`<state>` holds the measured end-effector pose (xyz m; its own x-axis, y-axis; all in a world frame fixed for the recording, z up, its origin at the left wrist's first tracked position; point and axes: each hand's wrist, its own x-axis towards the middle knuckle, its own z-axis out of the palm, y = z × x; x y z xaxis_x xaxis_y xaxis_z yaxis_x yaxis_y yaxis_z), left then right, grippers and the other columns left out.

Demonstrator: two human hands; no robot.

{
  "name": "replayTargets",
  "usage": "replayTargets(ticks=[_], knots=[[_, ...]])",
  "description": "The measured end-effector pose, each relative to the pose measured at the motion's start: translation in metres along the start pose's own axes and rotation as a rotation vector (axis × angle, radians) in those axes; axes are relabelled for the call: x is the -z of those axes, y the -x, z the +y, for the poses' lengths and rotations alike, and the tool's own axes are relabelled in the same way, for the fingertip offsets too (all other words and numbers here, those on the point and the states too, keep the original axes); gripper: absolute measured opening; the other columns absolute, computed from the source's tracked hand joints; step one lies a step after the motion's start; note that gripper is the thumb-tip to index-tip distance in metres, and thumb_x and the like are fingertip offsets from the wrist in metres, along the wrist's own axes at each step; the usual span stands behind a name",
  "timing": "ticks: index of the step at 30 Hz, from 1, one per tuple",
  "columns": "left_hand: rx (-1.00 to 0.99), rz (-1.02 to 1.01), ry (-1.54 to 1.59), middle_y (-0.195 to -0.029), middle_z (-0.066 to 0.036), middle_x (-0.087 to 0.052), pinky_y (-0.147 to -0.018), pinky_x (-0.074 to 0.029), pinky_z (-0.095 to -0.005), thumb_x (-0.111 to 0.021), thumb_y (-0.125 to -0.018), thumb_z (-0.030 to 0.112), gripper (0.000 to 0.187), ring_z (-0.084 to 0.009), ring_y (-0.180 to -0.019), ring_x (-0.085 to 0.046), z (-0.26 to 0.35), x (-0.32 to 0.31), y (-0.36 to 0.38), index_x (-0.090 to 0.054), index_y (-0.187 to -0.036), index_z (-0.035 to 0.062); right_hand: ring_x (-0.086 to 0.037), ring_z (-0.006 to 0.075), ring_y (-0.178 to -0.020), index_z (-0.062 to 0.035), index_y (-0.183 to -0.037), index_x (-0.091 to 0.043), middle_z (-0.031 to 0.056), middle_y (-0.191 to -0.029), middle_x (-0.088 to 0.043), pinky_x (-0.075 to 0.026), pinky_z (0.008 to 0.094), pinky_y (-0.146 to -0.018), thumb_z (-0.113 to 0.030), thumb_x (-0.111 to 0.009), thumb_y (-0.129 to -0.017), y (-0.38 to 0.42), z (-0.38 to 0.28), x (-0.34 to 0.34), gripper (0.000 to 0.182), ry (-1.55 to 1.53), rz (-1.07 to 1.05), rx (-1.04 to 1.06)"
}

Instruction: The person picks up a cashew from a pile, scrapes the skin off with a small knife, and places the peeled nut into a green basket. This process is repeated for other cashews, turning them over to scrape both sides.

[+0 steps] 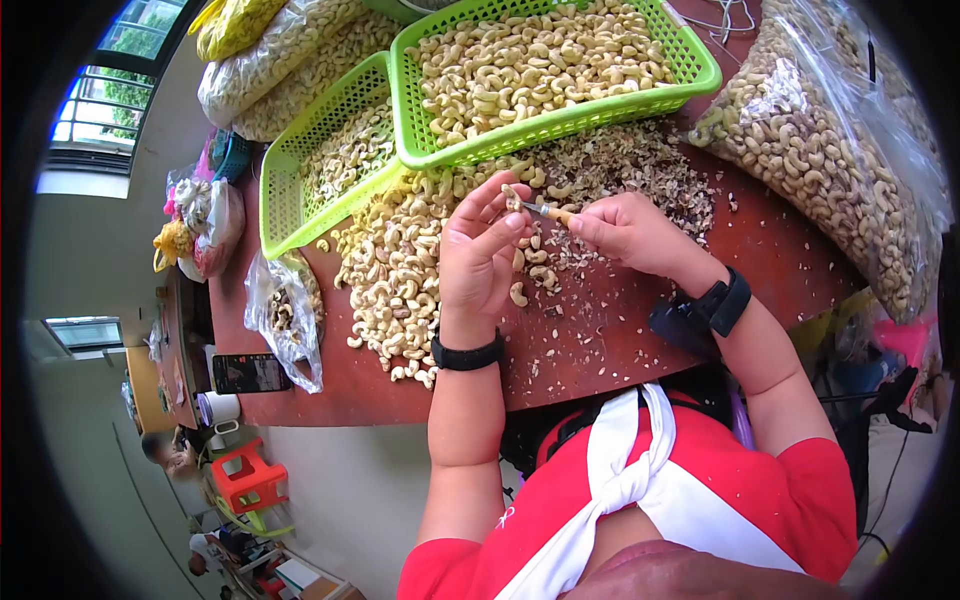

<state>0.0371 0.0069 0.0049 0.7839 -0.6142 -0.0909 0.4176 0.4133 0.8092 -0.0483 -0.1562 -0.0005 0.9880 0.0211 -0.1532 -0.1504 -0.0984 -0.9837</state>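
Observation:
My left hand (478,250) holds a cashew nut (512,196) between thumb and fingertips, palm turned up. In my right hand (630,232) is a small knife (558,214) with a wooden handle, its blade tip against or very close to the nut. Under and beside my left hand lies a pile of pale cashews (390,275) on the red-brown table (610,355). Peeled skin flakes (640,175) are heaped beyond my right hand, with crumbs scattered nearer to me.
A large green basket (560,118) and a smaller one (283,190) hold cashews. A big clear bag of cashews (830,150) leans at right. At left are a small plastic bag (285,310) and a phone (250,373). A red stool (248,477) and other people stand behind, left.

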Motion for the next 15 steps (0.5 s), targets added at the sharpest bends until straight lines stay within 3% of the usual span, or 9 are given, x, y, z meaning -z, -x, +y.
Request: replayTargets(ticks=[15], knots=[[-0.098,-0.074,-0.301,-0.094,-0.009,-0.055,-0.066,-0.045,-0.0188,-0.055,-0.069,-0.010,0.037,-0.0097,-0.075,-0.054,0.0001,-0.0049,0.0020,-0.050,-0.105,-0.0051,-0.033,0.0026,-0.044,-0.0039,-0.058,-0.050,-0.0054,-0.046,-0.038,-0.028,0.0217,-0.039,-0.034,-0.048,-0.082,-0.0016,0.0037,-0.0012,0.039,-0.013,-0.037,-0.037]])
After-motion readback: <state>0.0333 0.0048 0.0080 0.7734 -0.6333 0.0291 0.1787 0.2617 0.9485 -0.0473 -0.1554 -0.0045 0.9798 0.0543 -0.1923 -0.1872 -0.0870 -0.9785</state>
